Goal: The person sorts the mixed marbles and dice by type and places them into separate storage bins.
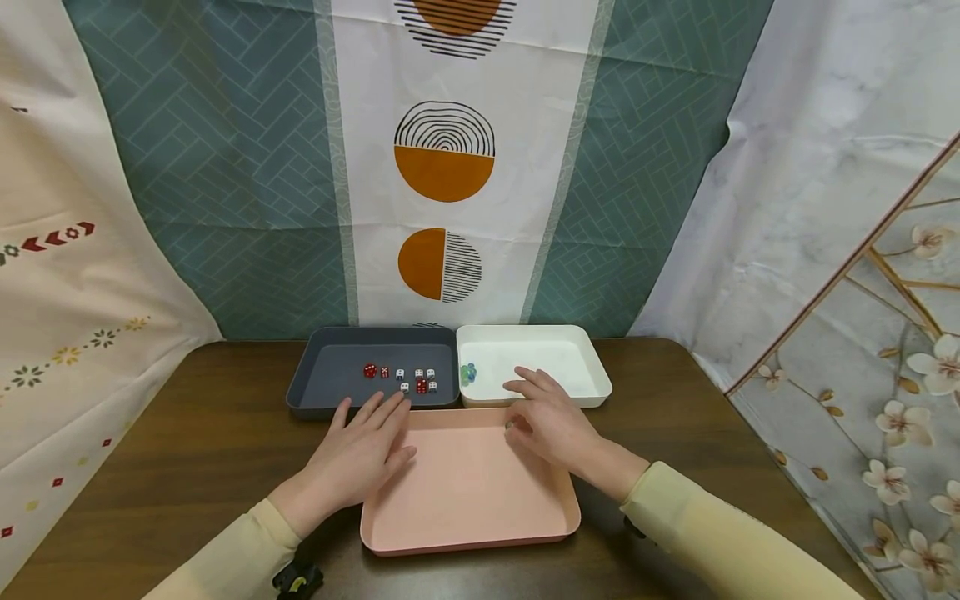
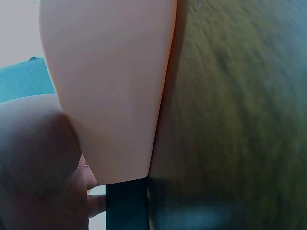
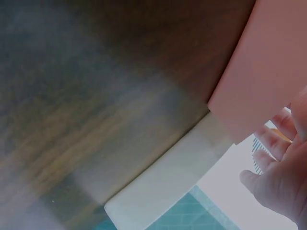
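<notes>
A pink tray [image 1: 468, 500] lies on the wooden table [image 1: 187, 450] in front of me, with nothing on the part of it that shows. My left hand [image 1: 375, 421] rests flat on its far left corner, fingers straight and pointing at the grey tray [image 1: 330, 367], which holds several red and white dice [image 1: 408, 379]. My right hand [image 1: 536, 404] hovers with fingers spread over the pink tray's far right corner and the front rim of the white tray [image 1: 577, 367]. A few glass marbles [image 1: 468, 374] sit in the white tray's left corner. Neither hand grips anything I can make out.
Patterned cloth hangs behind the table and on both sides. The wrist views show the pink tray [image 2: 110, 86] and its edge [image 3: 268, 72], the white tray's corner [image 3: 168, 177], my right hand's fingers [image 3: 268, 143] and bare wood [image 2: 230, 120].
</notes>
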### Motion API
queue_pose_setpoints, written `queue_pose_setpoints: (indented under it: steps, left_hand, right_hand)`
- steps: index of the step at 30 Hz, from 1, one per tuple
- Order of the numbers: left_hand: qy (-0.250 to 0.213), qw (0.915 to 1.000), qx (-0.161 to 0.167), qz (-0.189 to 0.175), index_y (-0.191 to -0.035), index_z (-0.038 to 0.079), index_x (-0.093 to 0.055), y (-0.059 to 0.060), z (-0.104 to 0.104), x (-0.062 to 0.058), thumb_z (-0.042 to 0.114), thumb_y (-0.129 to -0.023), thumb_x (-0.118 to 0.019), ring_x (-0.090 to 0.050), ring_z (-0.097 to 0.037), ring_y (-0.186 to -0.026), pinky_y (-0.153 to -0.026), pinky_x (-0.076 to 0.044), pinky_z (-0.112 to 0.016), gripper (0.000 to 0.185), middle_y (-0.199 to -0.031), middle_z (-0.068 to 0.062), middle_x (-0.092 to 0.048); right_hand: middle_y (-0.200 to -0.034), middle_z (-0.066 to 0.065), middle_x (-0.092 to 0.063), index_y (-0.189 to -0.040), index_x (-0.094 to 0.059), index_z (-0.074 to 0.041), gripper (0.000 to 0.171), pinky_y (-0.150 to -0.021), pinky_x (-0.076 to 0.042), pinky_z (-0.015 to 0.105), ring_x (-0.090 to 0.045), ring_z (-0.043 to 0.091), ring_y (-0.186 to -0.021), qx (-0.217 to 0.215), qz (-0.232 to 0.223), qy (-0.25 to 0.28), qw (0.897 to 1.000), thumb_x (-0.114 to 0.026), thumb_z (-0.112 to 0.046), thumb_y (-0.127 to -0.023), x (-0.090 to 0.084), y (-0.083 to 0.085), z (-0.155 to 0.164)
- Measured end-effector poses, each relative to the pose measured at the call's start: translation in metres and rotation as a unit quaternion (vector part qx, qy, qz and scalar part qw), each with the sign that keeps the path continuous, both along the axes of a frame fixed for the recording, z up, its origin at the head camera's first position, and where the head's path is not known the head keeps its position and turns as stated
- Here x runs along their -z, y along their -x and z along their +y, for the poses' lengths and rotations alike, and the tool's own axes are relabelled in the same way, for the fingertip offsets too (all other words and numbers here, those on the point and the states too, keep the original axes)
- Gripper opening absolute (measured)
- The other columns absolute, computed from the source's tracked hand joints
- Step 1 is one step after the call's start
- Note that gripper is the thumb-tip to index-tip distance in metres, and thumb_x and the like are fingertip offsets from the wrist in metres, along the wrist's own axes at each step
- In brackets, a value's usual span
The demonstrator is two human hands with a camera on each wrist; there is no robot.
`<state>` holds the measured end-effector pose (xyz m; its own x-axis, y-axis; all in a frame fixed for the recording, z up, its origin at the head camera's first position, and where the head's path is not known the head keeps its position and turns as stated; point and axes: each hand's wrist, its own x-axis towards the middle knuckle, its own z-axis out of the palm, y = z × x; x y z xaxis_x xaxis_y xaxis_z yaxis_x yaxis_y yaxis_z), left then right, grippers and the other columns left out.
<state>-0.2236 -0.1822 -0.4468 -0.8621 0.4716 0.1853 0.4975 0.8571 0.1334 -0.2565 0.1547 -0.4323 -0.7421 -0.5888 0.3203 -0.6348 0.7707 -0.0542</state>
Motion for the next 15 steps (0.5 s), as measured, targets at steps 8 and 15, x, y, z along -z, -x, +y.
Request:
queue_pose_setpoints:
  steps: [8, 15]
  left_hand:
    - [0.0, 1.0, -0.003, 0.002, -0.164, 0.005, -0.052, 0.0, -0.001, 0.002, 0.045, -0.109, -0.069, -0.04, -0.045, -0.158, -0.123, -0.021, -0.08, 0.07, -0.171, -0.017, -0.046]
    - [-0.002, 1.0, -0.003, -0.006, -0.164, 0.005, -0.051, 0.0, 0.0, 0.001, 0.046, -0.109, -0.069, -0.038, -0.046, -0.159, -0.124, -0.02, -0.079, 0.071, -0.171, -0.017, -0.045]
  right_hand:
    - [-0.143, 0.013, -0.07, -0.093, -0.083, -0.014, 0.011, -0.13, -0.032, 0.056, -0.048, 0.039, -0.154, -0.011, 0.032, 0.017, 0.999, -0.094, -0.013, -0.09, -0.016, 0.006, 0.0]
    - [-0.145, 0.013, -0.069, -0.094, -0.084, -0.014, 0.009, -0.129, -0.033, 0.051, -0.046, 0.037, -0.155, 0.02, 0.013, 0.032, 0.999, -0.093, -0.015, -0.092, -0.027, 0.023, -0.004]
